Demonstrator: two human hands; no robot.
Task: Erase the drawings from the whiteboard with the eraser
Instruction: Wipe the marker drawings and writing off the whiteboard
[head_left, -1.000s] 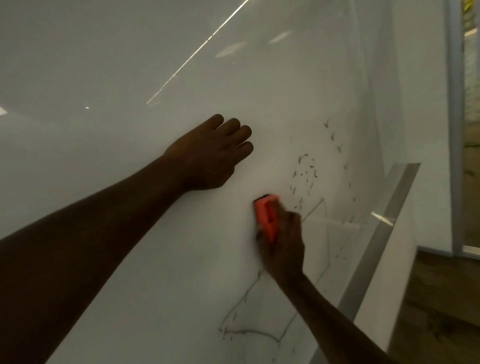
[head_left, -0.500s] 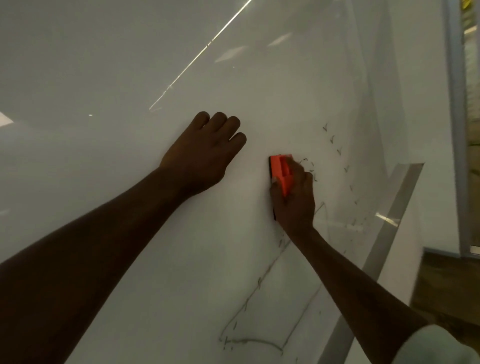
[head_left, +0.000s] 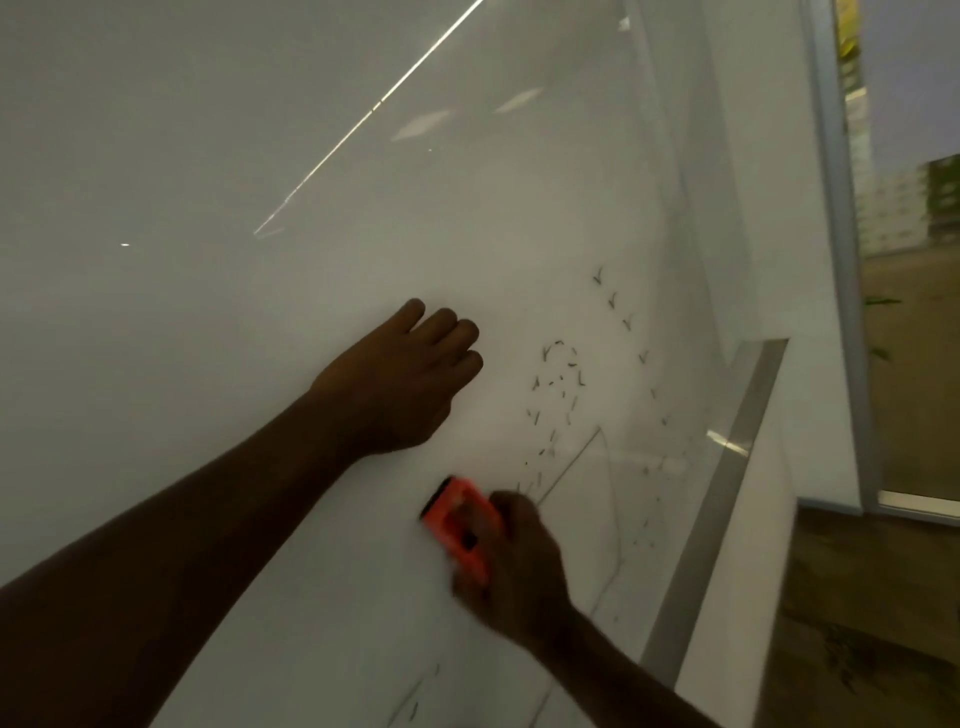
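Down from beside the left hand (head_left: 400, 376) came the right hand (head_left: 511, 577), clenched on the orange eraser (head_left: 460, 527) — pressed against the whiteboard (head_left: 260, 156); left palm lay flat, fingers released, on the board; drawings (head_left: 561, 374) remained right of both — blurred.

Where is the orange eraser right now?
The orange eraser is low in the head view, gripped in the right hand against the whiteboard, below the left hand.

Whiteboard (head_left: 260, 156): glossy, smooth, w/ light glare. Eraser (head_left: 460, 525): orange plastic, looks matt. Board's edge trim (head_left: 727, 467): brushed metal. Floor (head_left: 857, 623): wood-look, dull.
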